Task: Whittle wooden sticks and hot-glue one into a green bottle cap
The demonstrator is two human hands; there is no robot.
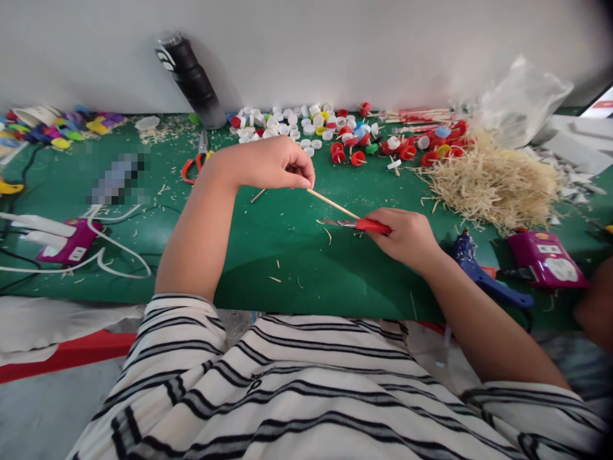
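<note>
Over the middle of the green table my left hand (280, 165) pinches one end of a thin wooden stick (332, 203). The stick slants down to the right, towards my other hand. My right hand (405, 233) is wrapped round a red utility knife (372, 227), its blade out and pointing left. The stick's far end meets the knife near the top of its handle; whether my right fingers also touch the stick is hidden. Thin curled wood shavings (328, 235) lie on the table below the blade.
Bottle caps (287, 118) in white, red and other colours lie along the wall, beside a black bottle (194, 80). Scissors (194, 167) rest left of my left hand. On the right are a shavings heap (498, 182), a blue glue gun (483, 271) and a purple power socket (548, 259).
</note>
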